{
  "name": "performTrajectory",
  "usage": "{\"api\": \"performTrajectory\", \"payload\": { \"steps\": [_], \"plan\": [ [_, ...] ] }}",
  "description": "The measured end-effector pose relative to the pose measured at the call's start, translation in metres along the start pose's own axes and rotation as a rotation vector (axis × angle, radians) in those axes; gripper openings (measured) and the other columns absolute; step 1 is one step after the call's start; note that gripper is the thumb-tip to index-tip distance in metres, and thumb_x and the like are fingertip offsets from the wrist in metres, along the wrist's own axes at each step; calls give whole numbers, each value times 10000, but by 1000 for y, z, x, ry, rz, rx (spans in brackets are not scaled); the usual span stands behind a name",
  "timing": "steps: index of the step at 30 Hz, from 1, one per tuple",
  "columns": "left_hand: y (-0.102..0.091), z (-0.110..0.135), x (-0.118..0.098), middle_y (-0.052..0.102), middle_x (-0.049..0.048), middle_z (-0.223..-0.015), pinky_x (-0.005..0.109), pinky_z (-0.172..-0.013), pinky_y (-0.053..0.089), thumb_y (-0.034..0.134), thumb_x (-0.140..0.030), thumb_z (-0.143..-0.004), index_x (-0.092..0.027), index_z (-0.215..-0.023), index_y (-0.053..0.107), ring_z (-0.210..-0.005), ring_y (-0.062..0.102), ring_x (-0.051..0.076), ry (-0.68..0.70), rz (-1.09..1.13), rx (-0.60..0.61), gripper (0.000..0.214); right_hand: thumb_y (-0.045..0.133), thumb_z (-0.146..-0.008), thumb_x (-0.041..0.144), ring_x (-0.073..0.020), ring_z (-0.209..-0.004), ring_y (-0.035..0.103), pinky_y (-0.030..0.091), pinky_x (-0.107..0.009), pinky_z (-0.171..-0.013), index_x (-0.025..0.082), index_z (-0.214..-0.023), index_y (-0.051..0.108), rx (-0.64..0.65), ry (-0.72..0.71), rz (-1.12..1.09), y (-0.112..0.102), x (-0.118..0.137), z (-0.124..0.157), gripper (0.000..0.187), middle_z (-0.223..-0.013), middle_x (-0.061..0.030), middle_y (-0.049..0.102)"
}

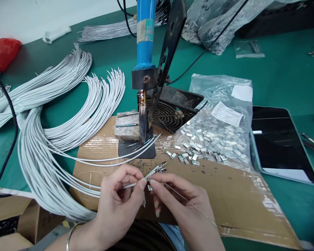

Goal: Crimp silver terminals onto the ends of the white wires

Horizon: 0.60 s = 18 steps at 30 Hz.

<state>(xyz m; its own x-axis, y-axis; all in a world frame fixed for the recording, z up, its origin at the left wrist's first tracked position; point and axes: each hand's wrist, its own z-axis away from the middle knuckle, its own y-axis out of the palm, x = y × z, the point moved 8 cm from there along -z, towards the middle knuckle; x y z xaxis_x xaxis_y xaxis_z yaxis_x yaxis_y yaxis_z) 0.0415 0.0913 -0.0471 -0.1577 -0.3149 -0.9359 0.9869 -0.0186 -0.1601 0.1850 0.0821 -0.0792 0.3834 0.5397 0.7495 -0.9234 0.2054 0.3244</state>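
My left hand (pixel 122 202) is closed, its thumb and forefinger pinching a white cable (pixel 129 185) near its end. Fingertip to fingertip with it, my right hand (pixel 183 200) is closed too. From its pinch a thin silvery solder wire (pixel 192 205) trails back across the hand. A small metal connector (pixel 149 187) shows just under the right fingertips; whether they grip it I cannot tell. Right behind the fingers lie several cable ends with metal connectors (pixel 161 168). A blue-handled soldering iron (pixel 146 45) is clamped tip-down in front of me, its tip above a dark base plate.
Bundles of white cables (pixel 65 129) curve in from the left. Behind the iron sits a black fan (pixel 170 111). Loose metal connectors spill from a clear bag (pixel 206 90) on the right, beside a phone (pixel 279 143). Cardboard (pixel 225 195) covers the green table (pixel 285 83).
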Motion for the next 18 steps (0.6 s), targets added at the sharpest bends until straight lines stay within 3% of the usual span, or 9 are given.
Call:
{"api": "performTrajectory", "payload": {
  "steps": [5, 12, 18],
  "plan": [
    [2, 0, -2, 604, -20, -575, 208, -479, 314, 665, -345, -990, -187, -840, 645, -502, 432, 99, 6, 0, 4, 219, 930, -688, 465, -111, -467, 585, 543, -189, -459, 193, -721, 816, -41, -14, -3, -4, -2, 1, 297, -541, 2, 656],
    [8, 4, 2, 628, -26, -611, 193, -522, 384, 628, -386, -1027, -191, -882, 603, -532, 528, 101, -28, 128, 74, 244, 842, -790, 434, -119, -477, 595, 522, -188, -461, 224, -735, 803, -103, -177, 108, -5, 4, 7, 221, -547, 15, 660],
    [13, 3, 6, 570, -55, -592, 176, -508, 361, 628, -434, -1026, -196, -879, 576, -510, 493, 83, -73, 255, 98, 284, 808, -821, 344, -105, -482, 581, 477, -172, -457, 250, -706, 809, -153, -326, 193, -6, 11, 11, 149, -548, 27, 659]
  ]
}}
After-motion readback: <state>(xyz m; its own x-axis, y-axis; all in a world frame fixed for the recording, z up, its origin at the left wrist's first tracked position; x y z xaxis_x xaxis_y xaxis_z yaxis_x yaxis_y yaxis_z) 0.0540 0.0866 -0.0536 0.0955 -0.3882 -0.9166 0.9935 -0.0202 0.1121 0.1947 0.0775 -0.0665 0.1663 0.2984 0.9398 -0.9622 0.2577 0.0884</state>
